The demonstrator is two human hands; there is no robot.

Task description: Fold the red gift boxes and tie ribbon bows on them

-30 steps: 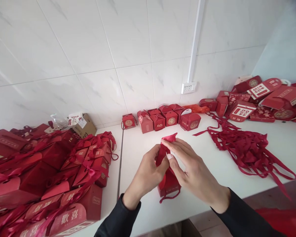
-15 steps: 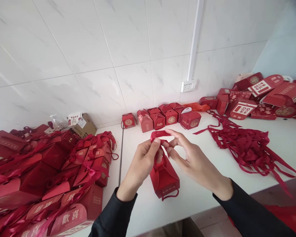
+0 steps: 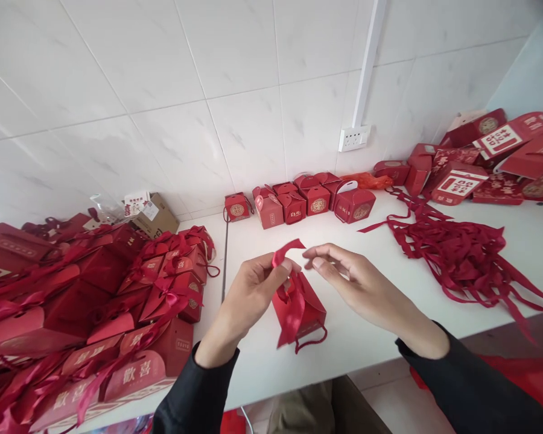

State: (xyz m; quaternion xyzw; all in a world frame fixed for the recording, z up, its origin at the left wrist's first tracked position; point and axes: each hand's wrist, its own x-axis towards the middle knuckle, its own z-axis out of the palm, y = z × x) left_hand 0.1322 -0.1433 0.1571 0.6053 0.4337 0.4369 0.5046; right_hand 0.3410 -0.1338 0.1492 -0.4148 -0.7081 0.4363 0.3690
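A small red gift box [image 3: 311, 306] with a twisted cord handle stands on the white table in front of me. My left hand [image 3: 256, 288] pinches a red ribbon [image 3: 294, 319] just above the box. One end of that ribbon sticks up past my thumb, and another hangs down over the box's side. My right hand [image 3: 344, 268] hovers to the right of the ribbon, fingers curved and apart, with nothing visible in it. Part of the box top is hidden behind the ribbon and my left fingers.
Many red boxes tied with ribbon [image 3: 131, 374] crowd the left side. Several small boxes [image 3: 294, 208] line the wall. Loose ribbons [image 3: 461, 259] lie heaped at right, below a pile of more boxes [image 3: 461, 181]. A wall socket [image 3: 354, 138] sits above.
My right hand has let go of the ribbon and moved right, away from my left hand. A ribbon end now hangs down over the box. The camera view has shifted slightly.
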